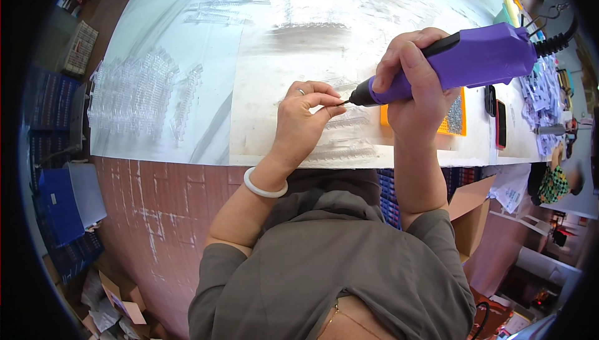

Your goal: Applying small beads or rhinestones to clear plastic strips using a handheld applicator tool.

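My right hand (419, 93) is wrapped round a purple electric screwdriver (486, 59), which lies almost level and points left. At the tip of its dark bit (345, 102), the thumb and fingers of my left hand (296, 121) are pinched together. Whatever small piece they hold is too small to make out. Several clear plastic strips (340, 149) lie on the table (262, 78) under and beside my hands. Partly hidden behind my right wrist, an orange tray (463, 129) contains small grey metal pieces (455, 115).
More clear ridged strips (134, 93) are laid in rows at the left, with others spread along the far side. Two phones (501, 124) lie right of the tray. A heap of pale pieces (540, 93) covers the right end. Below the table edge stands a cardboard box (472, 221).
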Demonstrator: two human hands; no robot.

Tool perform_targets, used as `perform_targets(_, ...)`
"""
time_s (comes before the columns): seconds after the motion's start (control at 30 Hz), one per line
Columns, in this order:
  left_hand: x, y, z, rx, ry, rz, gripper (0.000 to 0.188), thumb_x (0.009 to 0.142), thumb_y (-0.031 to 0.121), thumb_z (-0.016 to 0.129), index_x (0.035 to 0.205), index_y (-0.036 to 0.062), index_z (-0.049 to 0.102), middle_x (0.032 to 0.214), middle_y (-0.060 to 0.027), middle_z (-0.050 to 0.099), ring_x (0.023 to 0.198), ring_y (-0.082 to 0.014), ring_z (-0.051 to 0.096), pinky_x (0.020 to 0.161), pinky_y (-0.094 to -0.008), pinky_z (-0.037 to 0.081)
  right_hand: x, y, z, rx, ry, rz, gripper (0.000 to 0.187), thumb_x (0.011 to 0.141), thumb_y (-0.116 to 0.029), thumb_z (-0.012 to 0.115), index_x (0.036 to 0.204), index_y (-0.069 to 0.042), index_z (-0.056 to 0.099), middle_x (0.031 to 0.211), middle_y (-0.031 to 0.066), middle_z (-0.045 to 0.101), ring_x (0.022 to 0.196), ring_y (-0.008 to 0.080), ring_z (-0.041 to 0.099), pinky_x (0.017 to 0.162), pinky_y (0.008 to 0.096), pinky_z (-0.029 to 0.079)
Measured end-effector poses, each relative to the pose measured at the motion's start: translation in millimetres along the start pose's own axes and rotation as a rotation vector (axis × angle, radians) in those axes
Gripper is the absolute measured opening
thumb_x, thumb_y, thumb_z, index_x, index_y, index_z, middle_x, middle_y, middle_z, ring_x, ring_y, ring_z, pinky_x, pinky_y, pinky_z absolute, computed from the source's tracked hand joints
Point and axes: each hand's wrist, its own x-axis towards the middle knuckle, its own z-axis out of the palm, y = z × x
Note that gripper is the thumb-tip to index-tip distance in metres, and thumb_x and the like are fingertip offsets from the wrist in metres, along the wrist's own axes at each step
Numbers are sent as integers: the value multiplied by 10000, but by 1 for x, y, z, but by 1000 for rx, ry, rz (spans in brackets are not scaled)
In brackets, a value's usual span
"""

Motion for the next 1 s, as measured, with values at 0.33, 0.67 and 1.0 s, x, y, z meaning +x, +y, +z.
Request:
perform_targets(0.33, 2, 0, 2, -65, -47, -32, 146, 754, 34, 775, 898, 22, 752, 987, -58, 689, 992, -186, 598, 849, -305, 494, 1, 4, -6, 4, -49, -10, 62, 867, 60, 597, 893, 13, 565, 749, 127, 648, 517, 150, 618, 498, 263, 523)
perform_targets(0.67, 3, -22, 7, 636, -46, 456, 403, 732, 115, 764, 1099, -6, 651, 1158, -120, 643, 1068, -297, 587, 889, -388, 491, 15, 41, -27, -262, -61, -119, 49, 869, 36, 637, 897, 6, 612, 746, 75, 662, 602, 120, 673, 520, 208, 519)
perform_targets(1.0, 5, -14, 6, 679, -120, 458, 446, 759, 114, 734, 1153, -42, 594, 1213, -148, 600, 1108, -302, 563, 904, -388, 472, 19, 55, -28, -349, 13, -55, 33, 886, 12, 615, 854, 11, 606, 717, 83, 642, 537, 137, 633, 524, 247, 528)
